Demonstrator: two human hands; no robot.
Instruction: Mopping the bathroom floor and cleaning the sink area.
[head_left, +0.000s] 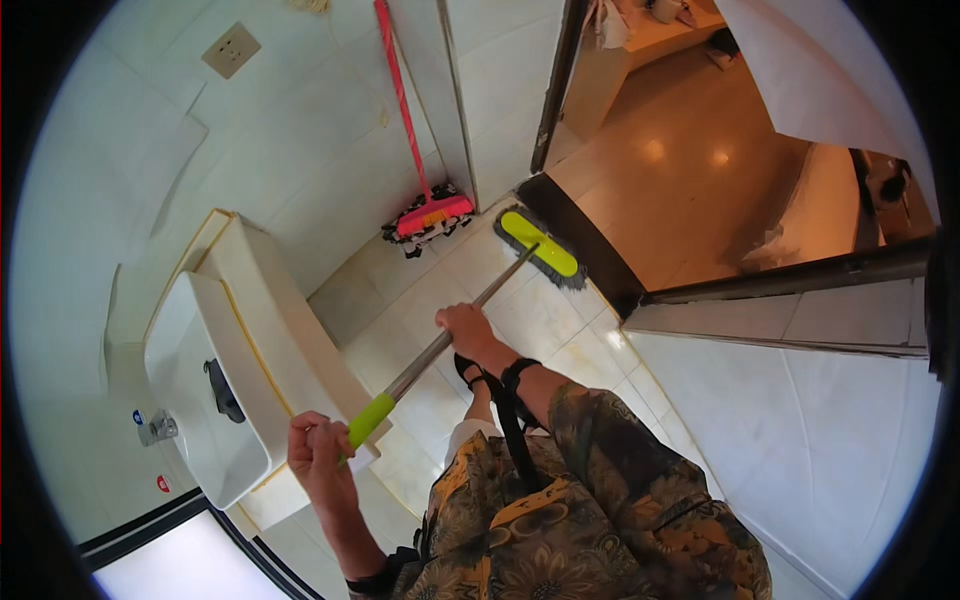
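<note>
A long-handled floor brush (420,362) with a silver pole slants across the middle, from lower left to upper right. Its green head (540,246), fringed with grey bristles, rests on the tiles beside the dark door sill. My left hand (318,448) is closed round the green grip at the pole's near end. Farther up the pole, my right hand (466,330) wraps around the metal shaft. Part of the left grip is hidden behind my fingers.
A white washbasin (215,300) with a dark object inside stands at left. A pink broom (435,212) leans in the far corner above a black-and-white mop-like bundle. The dark sill (585,245) borders a wooden-floored room. A white wall (790,440) lies to my right.
</note>
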